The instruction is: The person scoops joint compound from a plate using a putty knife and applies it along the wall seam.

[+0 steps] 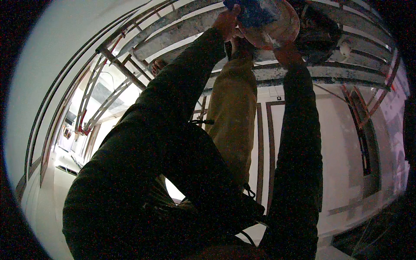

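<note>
A round, shallow basin, pale pinkish and smeared, with a dark blue patch on it, is at the top of the view above the planks. My left hand grips its left edge, thumb up by the blue patch. At the basin's lower right edge is my right hand, closed against the rim; its fingers are mostly hidden and dim. Just right of the basin stands a dark, stained bucket. What lies inside the basin is hard to make out, as the top of the picture cuts it off.
Stained metal planks of a scaffold run across the top, with gaps between them. My feet are on them, one bare foot showing. A small pale object lies right of the bucket. Red-and-grey scaffold braces hang at left, beside a white wall.
</note>
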The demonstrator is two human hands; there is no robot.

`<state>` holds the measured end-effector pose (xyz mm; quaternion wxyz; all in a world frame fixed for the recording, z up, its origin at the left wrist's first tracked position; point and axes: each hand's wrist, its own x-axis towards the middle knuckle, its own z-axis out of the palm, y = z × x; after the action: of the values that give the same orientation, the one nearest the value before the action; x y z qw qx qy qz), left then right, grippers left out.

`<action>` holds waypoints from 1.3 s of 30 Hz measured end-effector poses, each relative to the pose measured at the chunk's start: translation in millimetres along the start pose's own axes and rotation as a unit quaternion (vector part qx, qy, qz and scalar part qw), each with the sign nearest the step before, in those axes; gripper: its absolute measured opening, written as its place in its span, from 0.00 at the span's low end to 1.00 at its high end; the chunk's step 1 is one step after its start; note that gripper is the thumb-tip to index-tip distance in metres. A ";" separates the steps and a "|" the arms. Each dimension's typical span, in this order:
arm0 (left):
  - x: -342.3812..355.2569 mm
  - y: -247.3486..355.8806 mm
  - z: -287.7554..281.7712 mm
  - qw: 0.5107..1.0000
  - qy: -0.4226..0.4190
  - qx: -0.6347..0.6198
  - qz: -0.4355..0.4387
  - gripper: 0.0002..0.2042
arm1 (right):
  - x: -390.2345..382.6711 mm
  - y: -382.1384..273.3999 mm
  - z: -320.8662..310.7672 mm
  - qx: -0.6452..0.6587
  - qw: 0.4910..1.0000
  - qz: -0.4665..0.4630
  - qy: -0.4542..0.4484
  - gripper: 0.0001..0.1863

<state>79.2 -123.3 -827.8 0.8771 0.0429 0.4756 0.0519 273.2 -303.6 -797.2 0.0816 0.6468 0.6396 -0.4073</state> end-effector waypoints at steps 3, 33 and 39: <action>-20.1 -3.2 18.2 0.959 0.029 0.280 0.036 0.25 | -43.2 23.0 5.1 0.001 1.000 -0.022 -0.009 0.16; -411.2 151.3 342.7 0.960 -0.118 0.246 0.061 0.18 | -300.5 -248.8 -294.9 0.798 0.410 -0.032 0.440 0.32; -488.9 164.4 397.7 0.951 -0.112 0.282 0.054 0.21 | -343.1 -296.1 -349.1 0.863 0.219 -0.145 0.432 0.34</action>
<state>139.4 -35.1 -185.2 0.8728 0.3200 0.3661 -0.0426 207.4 -296.1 -228.9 -0.8757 0.2951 -0.0825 -0.3733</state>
